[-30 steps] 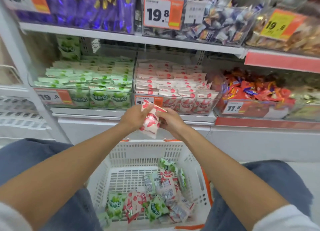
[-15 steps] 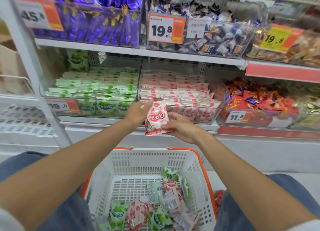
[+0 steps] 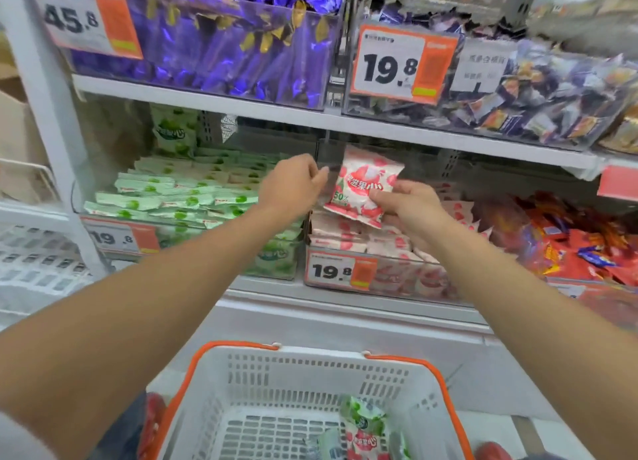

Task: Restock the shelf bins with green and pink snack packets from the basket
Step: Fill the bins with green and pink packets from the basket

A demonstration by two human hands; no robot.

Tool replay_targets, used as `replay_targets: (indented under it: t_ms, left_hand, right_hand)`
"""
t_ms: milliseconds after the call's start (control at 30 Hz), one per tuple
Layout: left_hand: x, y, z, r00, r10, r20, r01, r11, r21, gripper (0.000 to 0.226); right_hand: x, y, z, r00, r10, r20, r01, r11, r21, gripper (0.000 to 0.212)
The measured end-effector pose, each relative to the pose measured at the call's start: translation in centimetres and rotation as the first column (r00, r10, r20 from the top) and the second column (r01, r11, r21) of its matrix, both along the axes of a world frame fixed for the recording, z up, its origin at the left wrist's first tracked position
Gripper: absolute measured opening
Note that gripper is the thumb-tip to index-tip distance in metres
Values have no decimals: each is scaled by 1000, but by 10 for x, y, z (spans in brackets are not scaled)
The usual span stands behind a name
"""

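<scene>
My right hand grips a pink snack packet by its lower right edge, upright above the clear pink-packet bin. My left hand hovers just left of the packet with curled fingers, holding nothing. The green-packet bin sits to the left, stacked with flat green packets. Below, the white basket with an orange rim holds a few green and pink packets.
A shelf board runs close above the two bins. Bins of purple candy and mixed wrapped sweets stand above it. A bin of red and orange snacks lies to the right. White racks stand far left.
Both hands rose from in front of the bins to above the pink bin. My left hand let go of the pink packet; my right hand alone holds it now.
</scene>
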State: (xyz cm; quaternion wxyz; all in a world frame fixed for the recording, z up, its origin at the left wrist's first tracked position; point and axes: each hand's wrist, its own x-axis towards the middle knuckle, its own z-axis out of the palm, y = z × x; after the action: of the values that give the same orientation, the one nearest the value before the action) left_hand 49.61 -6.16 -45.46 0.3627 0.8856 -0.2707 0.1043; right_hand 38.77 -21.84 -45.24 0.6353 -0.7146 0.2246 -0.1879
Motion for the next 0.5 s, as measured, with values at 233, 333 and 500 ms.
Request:
replay_targets:
  t_ms: [233,333,500]
  left_hand:
    - [62,-24,-25,988,-96,-122,89,994,-59,21]
    - [68,-24,-34,970,-156,-188,128,980,-155,28]
    - [71,-25,-42,964,-212,-161,164,950,-267,30]
  right_hand:
    - [128,-46,-6,970,-212,120,240,914,-327,41]
    - [162,-54,-13,973,-168,155,217,892,-396,41]
    - [190,-60,-33,982,-160,97,186,898,-398,37]
